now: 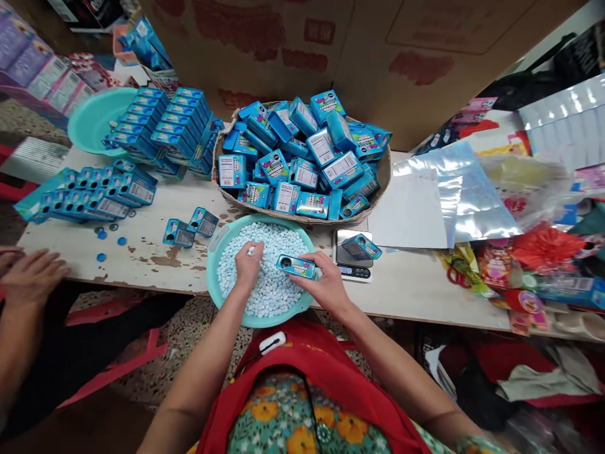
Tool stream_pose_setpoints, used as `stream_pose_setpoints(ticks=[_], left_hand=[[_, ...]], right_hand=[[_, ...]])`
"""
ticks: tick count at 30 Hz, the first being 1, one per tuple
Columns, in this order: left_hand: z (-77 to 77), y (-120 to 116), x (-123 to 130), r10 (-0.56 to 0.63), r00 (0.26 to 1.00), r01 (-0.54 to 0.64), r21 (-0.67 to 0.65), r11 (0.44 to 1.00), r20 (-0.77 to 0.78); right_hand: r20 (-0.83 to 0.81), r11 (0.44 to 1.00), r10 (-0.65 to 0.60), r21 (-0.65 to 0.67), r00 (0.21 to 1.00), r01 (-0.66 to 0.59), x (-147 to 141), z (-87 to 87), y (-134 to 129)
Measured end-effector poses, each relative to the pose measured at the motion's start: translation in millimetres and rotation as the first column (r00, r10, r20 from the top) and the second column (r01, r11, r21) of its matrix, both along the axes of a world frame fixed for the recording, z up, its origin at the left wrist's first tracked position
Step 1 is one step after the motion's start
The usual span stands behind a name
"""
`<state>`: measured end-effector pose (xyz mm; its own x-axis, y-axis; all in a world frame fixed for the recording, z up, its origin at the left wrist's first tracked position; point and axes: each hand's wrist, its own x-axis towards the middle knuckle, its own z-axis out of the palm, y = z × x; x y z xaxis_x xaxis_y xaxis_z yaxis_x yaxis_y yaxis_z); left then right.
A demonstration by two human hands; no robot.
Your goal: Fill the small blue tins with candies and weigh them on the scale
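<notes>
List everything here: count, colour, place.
Candies: countless, bluish, in front basin
Front basin: one, aqua, centre
Held box: one, blue, over candies
Loose boxes: two, blue, left of candies
Scale: one, grey, right of candies
Single box: one, blue, on scale
Heaped boxes: many, blue, in cardboard tray
Stacked boxes: many, blue, left
Discs: several, mostly blue, left
Rear basin: one, aqua, left
Carton: one, brown, back
Sheets: several, silver/white, right
Packaging: many, multicoloured, right
Co-worker's hands: likely two, left edge
Left grip: one, over candies
Right grip: one, around held box
</notes>
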<state>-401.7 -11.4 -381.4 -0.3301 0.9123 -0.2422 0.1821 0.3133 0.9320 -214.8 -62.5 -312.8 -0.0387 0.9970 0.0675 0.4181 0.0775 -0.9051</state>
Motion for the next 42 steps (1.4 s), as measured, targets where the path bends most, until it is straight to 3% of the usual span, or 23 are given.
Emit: stream_pose_setpoints(ticks=[2,4,6,9,17,28,35,38,42], left_hand=[[25.8,-3.0,5.9,0.109,0.929,-0.119,0.006,0.993,0.353],[53.0,-6.6,12.7,0.121,0.817,-0.180,0.051,0.982,0.563],[74.4,-9.1,18.6,0.106,0.761,-0.213,0.092,0.973,0.640],[89.9,-8.9,23.0,0.113,0.757,-0.254,0.130,0.958,0.643],[92.7,2.9,23.5,0.090,0.808,-0.283,0.250,0.926,0.582],[91.7,3.6,32.6,0.084,0.839,-0.245,0.237,0.940,0.538],[98.7,3.4,34.0,0.081,0.852,-0.245,0.257,0.935,0.518],[91.1,8.0,33.3,0.085,0.858,-0.247,0.261,0.933,0.507],[77.3,13.7,32.7,0.150,0.836,-0.278,0.172,0.945,0.528]], right_hand=[[0.032,0.999,0.039,0.019,0.999,-0.039,-6.8,-2.3,1.3],[0.078,0.997,0.066,0.029,0.995,-0.068,-16.2,-4.6,2.9],[0.133,0.995,0.094,0.026,0.987,-0.098,-26.2,-6.0,5.0],[0.178,0.989,0.143,0.016,0.974,-0.148,-36.5,-4.0,9.0],[0.136,0.989,0.132,0.041,0.982,-0.139,-36.3,5.1,17.6],[0.066,0.993,0.115,0.014,0.991,-0.116,-31.2,2.7,18.3],[0.042,0.996,0.085,0.007,0.996,-0.085,-34.0,5.6,20.1],[0.037,0.997,0.079,0.018,0.996,-0.080,-35.5,0.8,21.8],[0.053,0.996,0.087,-0.008,0.995,-0.087,-37.1,-7.1,22.5]])
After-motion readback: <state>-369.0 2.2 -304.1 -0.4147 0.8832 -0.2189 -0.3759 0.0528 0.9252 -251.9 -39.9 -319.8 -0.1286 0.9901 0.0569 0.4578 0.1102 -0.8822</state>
